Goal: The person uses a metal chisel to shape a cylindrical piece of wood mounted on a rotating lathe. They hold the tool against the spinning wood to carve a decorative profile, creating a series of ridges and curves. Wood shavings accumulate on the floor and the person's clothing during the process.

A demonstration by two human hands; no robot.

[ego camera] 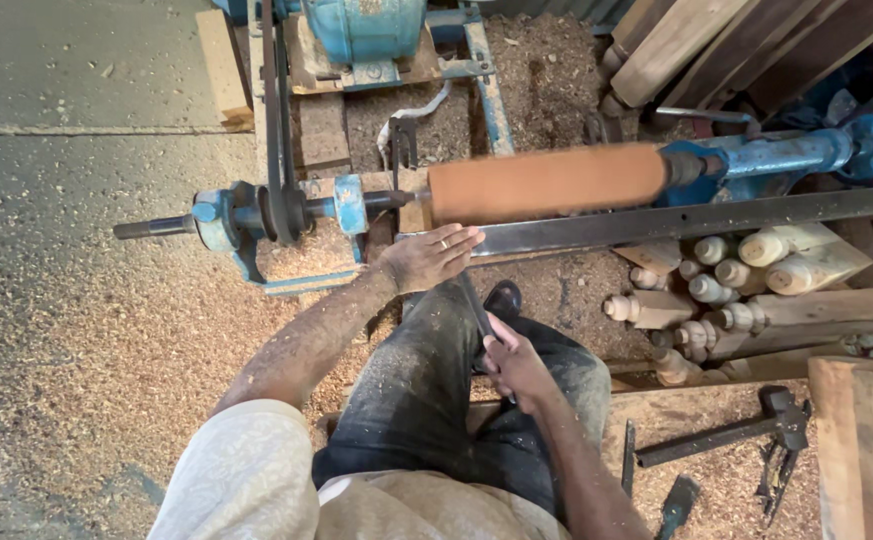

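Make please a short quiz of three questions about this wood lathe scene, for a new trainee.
1. True or false: the left hand rests on the long dark tool rest bar in front of the brown wood cylinder.
2. What does the right hand grip? A) a hammer B) the handle end of a long dark turning tool C) a turned wooden leg
3. Fill in: the pale turned wooden pieces lie ____ the bar, to the person's right.

Key
1. True
2. B
3. below (on the nearer side)
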